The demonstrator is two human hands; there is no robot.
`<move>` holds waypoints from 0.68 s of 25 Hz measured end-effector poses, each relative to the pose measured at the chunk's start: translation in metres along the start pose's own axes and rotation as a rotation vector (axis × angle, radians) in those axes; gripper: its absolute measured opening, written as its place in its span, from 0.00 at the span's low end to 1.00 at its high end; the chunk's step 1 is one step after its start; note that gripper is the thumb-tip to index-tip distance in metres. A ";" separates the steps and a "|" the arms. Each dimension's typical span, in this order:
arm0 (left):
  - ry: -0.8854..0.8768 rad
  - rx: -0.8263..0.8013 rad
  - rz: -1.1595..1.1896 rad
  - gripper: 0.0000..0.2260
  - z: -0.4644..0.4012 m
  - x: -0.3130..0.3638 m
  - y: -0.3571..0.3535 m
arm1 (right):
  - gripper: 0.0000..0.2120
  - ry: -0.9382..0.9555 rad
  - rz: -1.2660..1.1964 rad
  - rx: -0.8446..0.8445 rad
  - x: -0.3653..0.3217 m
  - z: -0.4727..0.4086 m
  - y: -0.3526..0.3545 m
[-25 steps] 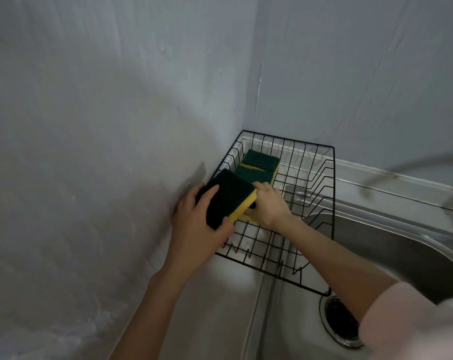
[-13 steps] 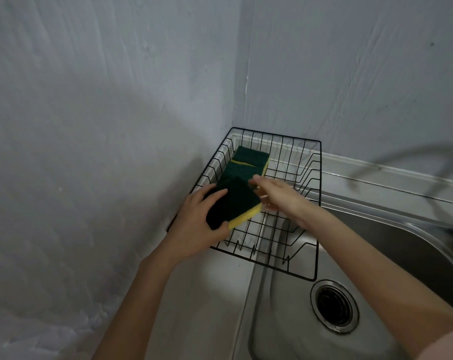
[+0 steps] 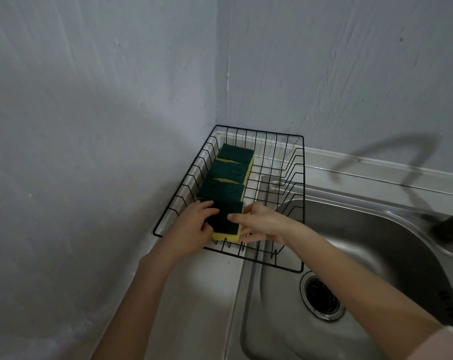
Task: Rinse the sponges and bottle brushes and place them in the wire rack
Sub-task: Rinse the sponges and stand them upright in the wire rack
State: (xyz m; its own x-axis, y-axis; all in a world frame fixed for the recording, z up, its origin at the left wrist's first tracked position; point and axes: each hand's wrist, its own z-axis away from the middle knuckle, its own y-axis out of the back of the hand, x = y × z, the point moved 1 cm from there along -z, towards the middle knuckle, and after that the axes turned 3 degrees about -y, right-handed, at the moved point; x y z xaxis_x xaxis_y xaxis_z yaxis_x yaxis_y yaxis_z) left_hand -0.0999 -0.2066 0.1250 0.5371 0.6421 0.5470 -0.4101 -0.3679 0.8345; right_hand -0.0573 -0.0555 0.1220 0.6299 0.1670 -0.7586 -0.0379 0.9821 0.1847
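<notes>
A black wire rack (image 3: 295,137) stands in the corner beside the sink. Along its left side lie three green-and-yellow sponges in a row, the far sponge (image 3: 235,154), the middle sponge (image 3: 229,171) and the near sponge (image 3: 221,189). A fourth sponge (image 3: 226,226), green side up, sits at the rack's front left, in line with them. My left hand (image 3: 190,229) grips its left edge and my right hand (image 3: 261,224) grips its right edge, thumb on top. No bottle brushes are in view.
The steel sink (image 3: 350,245) with its drain (image 3: 321,298) lies to the right, under the rack's right part. A dark faucet (image 3: 451,224) reaches in from the right edge. Walls close the corner on the left and behind. Counter (image 3: 202,294) runs in front of the rack.
Both hands have lowered the fourth sponge from above the rack's left rim down into the rack, behind the three others. The view has shifted slightly.
</notes>
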 end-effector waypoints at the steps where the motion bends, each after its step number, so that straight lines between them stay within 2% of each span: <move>1: 0.021 -0.008 -0.004 0.19 0.000 -0.001 -0.001 | 0.08 -0.004 0.010 0.010 0.001 -0.004 -0.004; 6: 0.098 -0.072 -0.062 0.18 -0.002 -0.001 -0.008 | 0.09 0.013 0.041 0.135 0.001 -0.019 -0.018; 10: 0.110 -0.118 -0.120 0.18 -0.006 -0.002 -0.012 | 0.16 0.014 0.306 0.185 0.002 -0.025 -0.015; 14: 0.111 -0.084 -0.119 0.17 -0.005 0.006 -0.007 | 0.25 0.021 0.398 0.189 0.004 -0.020 -0.011; 17: 0.082 -0.025 -0.099 0.17 0.001 0.019 -0.001 | 0.26 0.127 0.573 0.251 0.002 -0.004 -0.005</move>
State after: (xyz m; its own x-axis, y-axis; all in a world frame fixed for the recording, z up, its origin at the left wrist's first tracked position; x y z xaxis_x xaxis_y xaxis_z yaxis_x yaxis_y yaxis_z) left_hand -0.0883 -0.1951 0.1344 0.5146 0.7276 0.4537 -0.3770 -0.2832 0.8818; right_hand -0.0584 -0.0593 0.1171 0.4665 0.6835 -0.5614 -0.1488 0.6863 0.7120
